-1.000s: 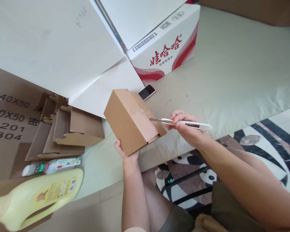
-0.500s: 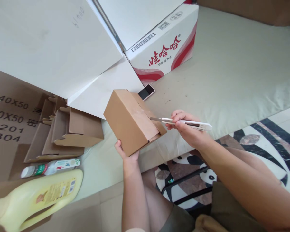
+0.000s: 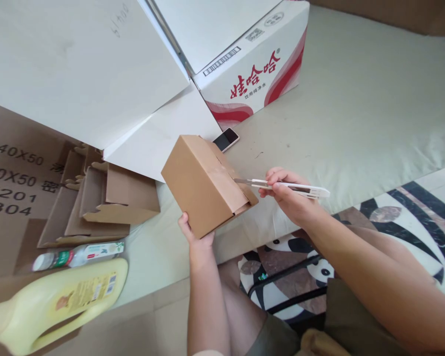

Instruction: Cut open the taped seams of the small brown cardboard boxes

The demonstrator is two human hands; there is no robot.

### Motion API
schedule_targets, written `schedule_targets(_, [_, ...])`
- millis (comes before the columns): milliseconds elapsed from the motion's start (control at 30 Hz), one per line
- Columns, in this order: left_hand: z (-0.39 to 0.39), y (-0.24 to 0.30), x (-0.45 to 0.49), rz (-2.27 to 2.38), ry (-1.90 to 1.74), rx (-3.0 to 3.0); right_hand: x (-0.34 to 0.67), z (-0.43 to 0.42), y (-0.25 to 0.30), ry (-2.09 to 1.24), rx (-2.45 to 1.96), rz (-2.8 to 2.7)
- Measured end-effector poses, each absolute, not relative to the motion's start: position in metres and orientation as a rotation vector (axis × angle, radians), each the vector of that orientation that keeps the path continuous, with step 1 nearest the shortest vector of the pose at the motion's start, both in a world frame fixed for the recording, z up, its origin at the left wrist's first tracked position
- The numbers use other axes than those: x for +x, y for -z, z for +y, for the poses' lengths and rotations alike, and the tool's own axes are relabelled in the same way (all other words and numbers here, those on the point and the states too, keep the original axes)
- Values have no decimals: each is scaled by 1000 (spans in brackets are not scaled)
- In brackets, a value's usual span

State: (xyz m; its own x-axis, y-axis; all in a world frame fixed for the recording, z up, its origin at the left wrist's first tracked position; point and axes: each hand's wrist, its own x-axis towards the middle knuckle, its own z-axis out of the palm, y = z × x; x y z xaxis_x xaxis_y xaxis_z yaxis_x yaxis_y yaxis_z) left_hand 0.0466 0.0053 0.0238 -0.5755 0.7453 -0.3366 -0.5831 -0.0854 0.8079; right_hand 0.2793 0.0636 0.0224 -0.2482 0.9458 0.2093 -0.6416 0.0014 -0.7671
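Observation:
A small brown cardboard box point(image 3: 198, 190) is tilted up in the middle of the view, with one flap edge standing slightly loose on its right side. My left hand point(image 3: 195, 232) grips its lower corner, thumb on the near face and the other fingers hidden underneath. In my right hand point(image 3: 281, 187) is a white utility knife point(image 3: 303, 189) with its blade out. The blade tip meets the box at the seam of the taped side; how deep it goes I cannot tell.
A phone point(image 3: 225, 140) lies behind the box, near a white and red carton point(image 3: 254, 89). Folded cardboard boxes point(image 3: 107, 202), a plastic bottle point(image 3: 81, 255) and a yellow jug point(image 3: 70, 296) are at left. A pale cloth point(image 3: 341, 113) covers the surface.
The box and both hands appear slightly further right, partly from a small shift of the camera view. The knife stays at the seam, and both grips are the same.

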Motion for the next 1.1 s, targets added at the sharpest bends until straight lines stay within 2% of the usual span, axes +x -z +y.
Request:
schedule_targets(400, [3,-14,40,1224,-1759,263,276,63,-13,-1528,-510,-1067])
schedule_targets(1100, [3,-12,40,1207,-1824,217,269,53,-8,-1615,-671,-1180])
